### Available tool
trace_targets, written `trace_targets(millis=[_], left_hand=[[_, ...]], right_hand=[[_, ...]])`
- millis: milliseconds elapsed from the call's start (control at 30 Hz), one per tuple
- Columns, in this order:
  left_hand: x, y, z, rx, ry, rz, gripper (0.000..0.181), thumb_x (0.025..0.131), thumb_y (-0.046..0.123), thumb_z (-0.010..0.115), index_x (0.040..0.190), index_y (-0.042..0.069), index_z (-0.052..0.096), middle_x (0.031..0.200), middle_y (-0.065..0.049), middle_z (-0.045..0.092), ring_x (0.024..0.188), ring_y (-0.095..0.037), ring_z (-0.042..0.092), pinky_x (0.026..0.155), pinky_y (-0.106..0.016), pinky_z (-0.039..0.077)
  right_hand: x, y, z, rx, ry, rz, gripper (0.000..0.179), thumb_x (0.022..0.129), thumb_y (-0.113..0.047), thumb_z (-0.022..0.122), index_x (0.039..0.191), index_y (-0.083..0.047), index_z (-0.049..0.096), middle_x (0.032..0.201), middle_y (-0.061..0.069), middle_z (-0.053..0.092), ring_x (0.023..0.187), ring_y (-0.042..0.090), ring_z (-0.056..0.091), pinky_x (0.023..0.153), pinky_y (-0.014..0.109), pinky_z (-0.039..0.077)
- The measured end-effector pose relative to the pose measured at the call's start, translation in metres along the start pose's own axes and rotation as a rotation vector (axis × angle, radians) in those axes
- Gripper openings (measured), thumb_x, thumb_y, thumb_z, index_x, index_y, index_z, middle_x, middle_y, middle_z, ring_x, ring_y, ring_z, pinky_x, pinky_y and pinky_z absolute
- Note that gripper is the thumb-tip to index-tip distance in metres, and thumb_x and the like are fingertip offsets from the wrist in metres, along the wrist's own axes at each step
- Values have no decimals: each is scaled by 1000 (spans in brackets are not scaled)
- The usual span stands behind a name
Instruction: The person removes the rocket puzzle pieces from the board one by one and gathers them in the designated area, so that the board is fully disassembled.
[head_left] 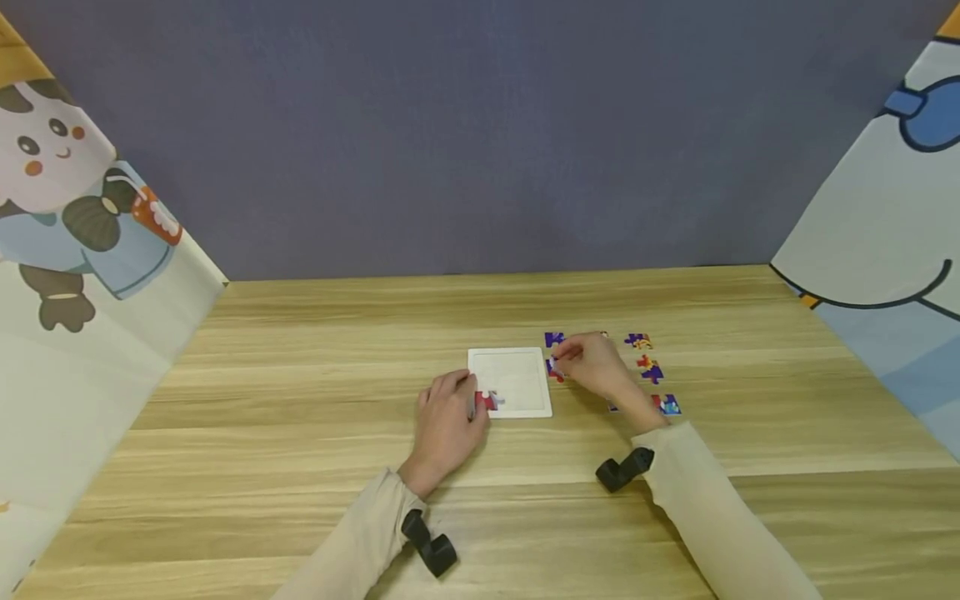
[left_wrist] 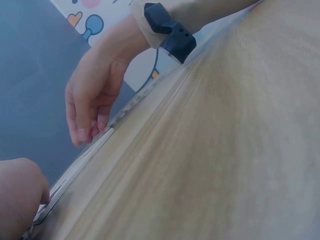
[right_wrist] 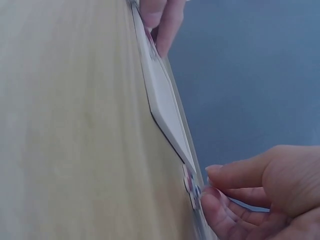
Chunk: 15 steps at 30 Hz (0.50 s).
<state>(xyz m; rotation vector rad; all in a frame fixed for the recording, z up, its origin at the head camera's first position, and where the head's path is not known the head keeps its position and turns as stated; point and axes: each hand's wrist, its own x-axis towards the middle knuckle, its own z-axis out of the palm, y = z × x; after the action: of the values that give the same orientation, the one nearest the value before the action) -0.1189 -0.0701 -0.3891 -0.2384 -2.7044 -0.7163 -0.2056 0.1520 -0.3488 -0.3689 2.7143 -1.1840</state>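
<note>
A white square puzzle tray (head_left: 525, 374) lies flat on the table. Inside its near left corner is a red and light-coloured jigsaw piece (head_left: 491, 400). My left hand (head_left: 450, 421) rests at the tray's left edge, fingers bent loosely over the border and thumb beside that piece. Just past the right border, my right hand (head_left: 596, 367) reaches down to a purple and red jigsaw piece (head_left: 555, 372). In the right wrist view, its thumb and forefinger (right_wrist: 215, 171) stand slightly apart, the tips right at the jigsaw piece (right_wrist: 190, 186) on the table.
More jigsaw pieces lie right of the tray: a purple one (head_left: 553, 339) behind, an orange-purple one (head_left: 640, 341), a red-yellow one (head_left: 651, 369) and a blue-red one (head_left: 667, 405). My right hand partly covers others. A dark wall (head_left: 495, 150) borders the wooden table (head_left: 300, 400).
</note>
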Motion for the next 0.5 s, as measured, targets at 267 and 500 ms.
trace_targets(millis=[267, 500], left_hand=[[0, 0, -1, -20, -9, 0, 34, 89, 18, 56, 116, -1, 66, 124, -17, 61, 118, -31, 53, 91, -50, 41], [0, 0, -2, -23, -18, -4, 35, 89, 17, 56, 117, -2, 65, 125, -17, 60, 119, -31, 52, 91, -50, 40]], right_hand=[[-4, -10, 11, -38, -13, -46, 13, 84, -5, 66, 95, 2, 69, 86, 14, 67, 76, 19, 62, 67, 27, 51], [-8, -19, 23, -28, -48, -117, 12, 82, -2, 66, 93, 3, 69, 83, 12, 66, 74, 18, 60, 67, 26, 51]])
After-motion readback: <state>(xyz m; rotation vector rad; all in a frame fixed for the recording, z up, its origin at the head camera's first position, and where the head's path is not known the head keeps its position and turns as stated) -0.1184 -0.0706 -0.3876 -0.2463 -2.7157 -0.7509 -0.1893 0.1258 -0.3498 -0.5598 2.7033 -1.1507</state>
